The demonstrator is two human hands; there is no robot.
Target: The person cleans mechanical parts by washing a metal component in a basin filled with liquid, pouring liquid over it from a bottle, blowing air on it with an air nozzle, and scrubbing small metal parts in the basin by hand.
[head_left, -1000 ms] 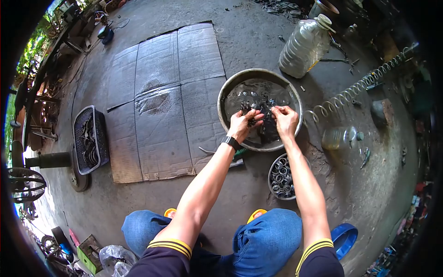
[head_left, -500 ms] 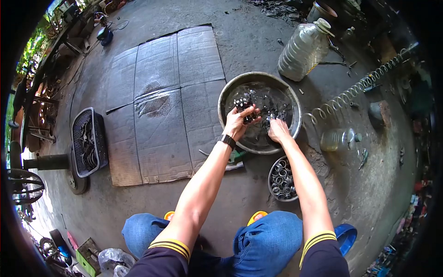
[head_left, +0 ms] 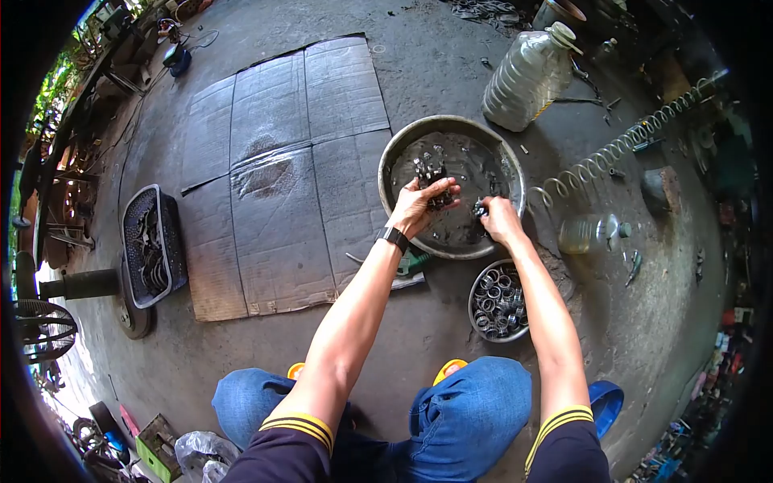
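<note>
A round metal basin [head_left: 387,173] holds dark liquid and several small dark metal parts. Over its left side, my left hand [head_left: 420,203] cups a clump of small shiny metal parts [head_left: 432,175], fingers curled around them. My right hand [head_left: 501,219] is closed in a pinch over the basin's right side, on a small dark piece [head_left: 481,208] whose kind I cannot make out. Just below the basin, near my right forearm, stands a bowl [head_left: 473,318] filled with metal rings [head_left: 498,299].
Flattened cardboard [head_left: 282,233] covers the floor to the left, with a dark perforated basket [head_left: 176,270] of metal parts beyond it. A large clear jug [head_left: 525,80], a long coil [head_left: 600,163] and a smaller bottle [head_left: 586,233] lie right of the basin.
My right hand has moved slightly right and up out of the liquid, with a small dark piece in its fingers. My left hand has tilted a little, still holding the metal parts.
</note>
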